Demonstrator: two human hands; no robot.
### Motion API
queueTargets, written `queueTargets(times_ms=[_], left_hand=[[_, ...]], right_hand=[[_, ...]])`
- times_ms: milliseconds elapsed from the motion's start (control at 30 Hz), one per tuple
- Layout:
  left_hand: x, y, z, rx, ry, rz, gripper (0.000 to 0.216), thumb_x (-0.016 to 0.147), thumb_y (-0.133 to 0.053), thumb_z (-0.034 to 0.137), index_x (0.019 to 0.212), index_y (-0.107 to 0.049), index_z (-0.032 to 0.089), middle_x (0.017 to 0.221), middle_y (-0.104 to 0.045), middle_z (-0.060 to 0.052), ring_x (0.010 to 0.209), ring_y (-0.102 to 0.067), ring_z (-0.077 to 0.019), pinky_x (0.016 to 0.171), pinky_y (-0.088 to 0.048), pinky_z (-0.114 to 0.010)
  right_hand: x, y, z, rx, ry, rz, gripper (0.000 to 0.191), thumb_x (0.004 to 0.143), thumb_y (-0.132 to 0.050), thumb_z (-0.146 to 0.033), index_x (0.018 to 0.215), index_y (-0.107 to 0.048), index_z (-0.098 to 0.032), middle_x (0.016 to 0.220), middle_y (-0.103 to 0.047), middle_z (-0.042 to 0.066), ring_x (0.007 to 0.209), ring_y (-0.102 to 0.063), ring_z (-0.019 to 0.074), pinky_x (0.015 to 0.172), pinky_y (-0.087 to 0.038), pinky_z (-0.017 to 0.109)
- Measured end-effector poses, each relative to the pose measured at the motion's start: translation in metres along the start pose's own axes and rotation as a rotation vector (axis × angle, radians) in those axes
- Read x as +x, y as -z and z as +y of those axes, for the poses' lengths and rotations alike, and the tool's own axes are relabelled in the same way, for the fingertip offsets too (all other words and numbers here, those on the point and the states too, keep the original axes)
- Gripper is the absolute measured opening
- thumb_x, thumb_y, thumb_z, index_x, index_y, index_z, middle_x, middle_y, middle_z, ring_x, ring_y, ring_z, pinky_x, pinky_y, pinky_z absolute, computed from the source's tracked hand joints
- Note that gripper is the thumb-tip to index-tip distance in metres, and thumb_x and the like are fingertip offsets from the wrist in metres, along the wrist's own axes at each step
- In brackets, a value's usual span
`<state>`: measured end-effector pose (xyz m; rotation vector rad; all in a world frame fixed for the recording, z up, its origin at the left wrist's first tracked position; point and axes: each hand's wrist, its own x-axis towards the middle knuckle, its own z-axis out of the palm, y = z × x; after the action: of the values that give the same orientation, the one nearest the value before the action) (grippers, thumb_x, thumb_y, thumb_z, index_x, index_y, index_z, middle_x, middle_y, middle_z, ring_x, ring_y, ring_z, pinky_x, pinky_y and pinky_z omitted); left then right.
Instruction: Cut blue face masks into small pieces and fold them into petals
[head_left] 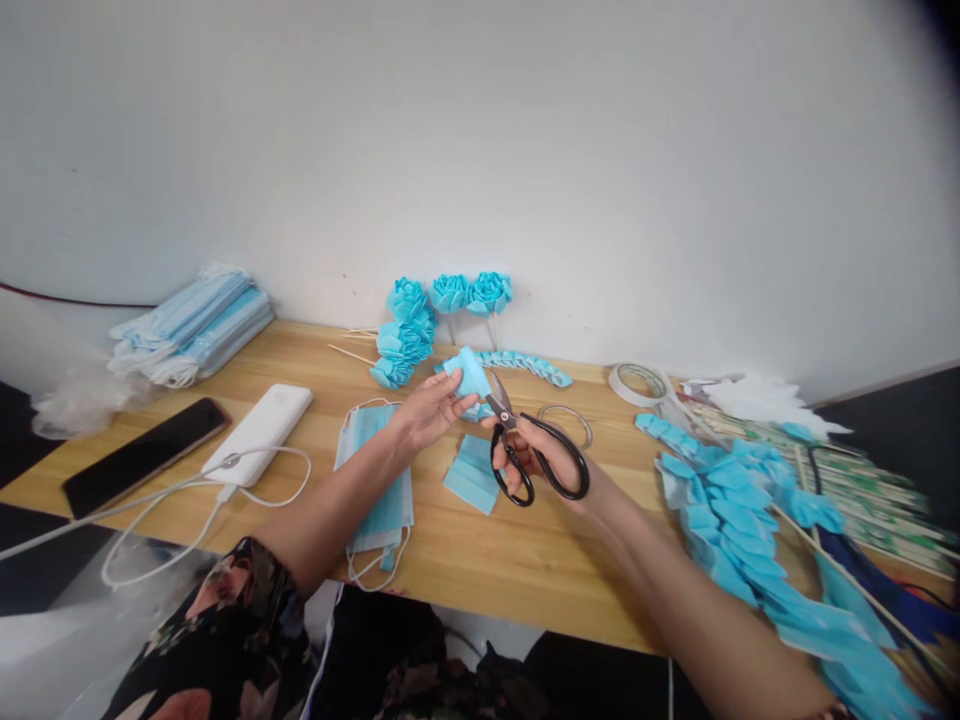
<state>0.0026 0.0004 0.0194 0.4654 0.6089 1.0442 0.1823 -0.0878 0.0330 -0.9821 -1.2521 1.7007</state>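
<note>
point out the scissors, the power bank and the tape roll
scissors (503, 416), head view, on the pivot
power bank (262, 430), head view, middle of white top
tape roll (628, 395), head view, on its near rim

We cannot tell whether the blades of the scissors (504, 414) in our right hand (540, 455) touch the folded blue piece (469, 375). Our left arm (330, 505) hides part of 1 face mask (390, 515). The blue heap (750, 520) at right is blurred and cut off by the bottom edge.
</note>
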Motion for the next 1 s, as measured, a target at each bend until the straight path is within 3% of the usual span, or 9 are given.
queueTargets(times_ms=[200, 367, 600, 867, 1000], left_hand=[[0.004, 0.004, -0.003, 0.037, -0.042, -0.020, 0.007, 0.087, -0.063, 0.012, 0.081, -0.066, 0.010, 0.077, -0.071, -0.003, 0.066, -0.067, -0.0099, 0.070, -0.057, -0.021], [0.005, 0.005, -0.006, 0.021, -0.063, 0.014, 0.008, 0.087, -0.063, 0.010, 0.080, -0.066, 0.009, 0.075, -0.071, -0.003, 0.065, -0.067, -0.0097, 0.069, -0.057, -0.021], [0.003, 0.003, -0.010, 0.030, -0.031, 0.005, 0.006, 0.085, -0.065, 0.010, 0.079, -0.065, 0.009, 0.070, -0.069, -0.001, 0.060, -0.066, -0.0091, 0.065, -0.058, -0.021], [0.004, 0.004, -0.009, 0.052, -0.016, 0.004, 0.005, 0.084, -0.067, 0.011, 0.079, -0.065, 0.010, 0.068, -0.068, -0.001, 0.058, -0.065, -0.0082, 0.062, -0.057, -0.019], [0.004, 0.004, -0.007, 0.081, -0.016, -0.019, 0.006, 0.083, -0.069, 0.015, 0.081, -0.066, 0.010, 0.066, -0.067, 0.000, 0.054, -0.062, -0.0069, 0.052, -0.051, -0.015]], right_hand=[[0.013, 0.001, 0.007, 0.023, 0.029, 0.011, 0.053, 0.085, -0.056, -0.062, 0.112, -0.061, -0.016, 0.076, -0.069, 0.004, 0.053, -0.061, 0.0128, 0.052, -0.053, 0.026], [0.015, -0.003, 0.020, 0.149, 0.092, 0.105, 0.047, 0.082, -0.061, -0.059, 0.103, -0.063, -0.017, 0.062, -0.057, -0.003, 0.043, -0.046, 0.0080, 0.043, -0.046, 0.022], [0.008, -0.013, 0.019, 0.212, 0.071, 0.185, 0.048, 0.076, -0.066, -0.062, 0.092, -0.063, -0.017, 0.054, -0.049, -0.005, 0.036, -0.034, 0.0060, 0.036, -0.037, 0.022], [0.008, -0.012, 0.025, 0.227, 0.067, 0.196, 0.046, 0.078, -0.063, -0.060, 0.091, -0.063, -0.017, 0.051, -0.048, -0.007, 0.032, -0.032, 0.0050, 0.035, -0.038, 0.021], [0.009, -0.010, 0.027, 0.214, 0.071, 0.187, 0.045, 0.080, -0.062, -0.059, 0.093, -0.063, -0.016, 0.051, -0.047, -0.008, 0.032, -0.033, 0.0043, 0.034, -0.038, 0.020]])
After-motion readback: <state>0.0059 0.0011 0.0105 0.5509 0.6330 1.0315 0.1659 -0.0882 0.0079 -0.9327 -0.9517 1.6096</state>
